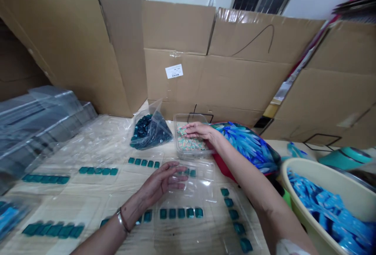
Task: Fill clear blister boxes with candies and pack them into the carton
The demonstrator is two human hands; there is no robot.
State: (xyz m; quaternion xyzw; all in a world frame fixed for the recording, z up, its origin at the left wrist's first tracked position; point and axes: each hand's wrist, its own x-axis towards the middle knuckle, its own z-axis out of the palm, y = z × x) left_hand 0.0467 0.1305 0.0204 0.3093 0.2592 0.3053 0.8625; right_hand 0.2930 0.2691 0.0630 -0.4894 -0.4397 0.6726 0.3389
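1. Cardboard boxes [223, 78] are standing behind the small clear tray [176, 121], with the table [274, 147] stretching in front of it.
2. A plastic tray [202, 176] is lying just before the small clear tray, its sideways row of teal pieces [192, 173] beside the left hand [164, 180], the nearer hand.
3. That hand's fingers are spreading, pinching nothing.
4. The right hand [199, 131] is pressing flat on pastel pieces [190, 144] inside the small clear tray; any pinch cannot be told.

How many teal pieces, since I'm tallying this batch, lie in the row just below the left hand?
5 teal pieces, side by side in one straight row on a clear plastic tray, just below the left hand; none looks hidden.
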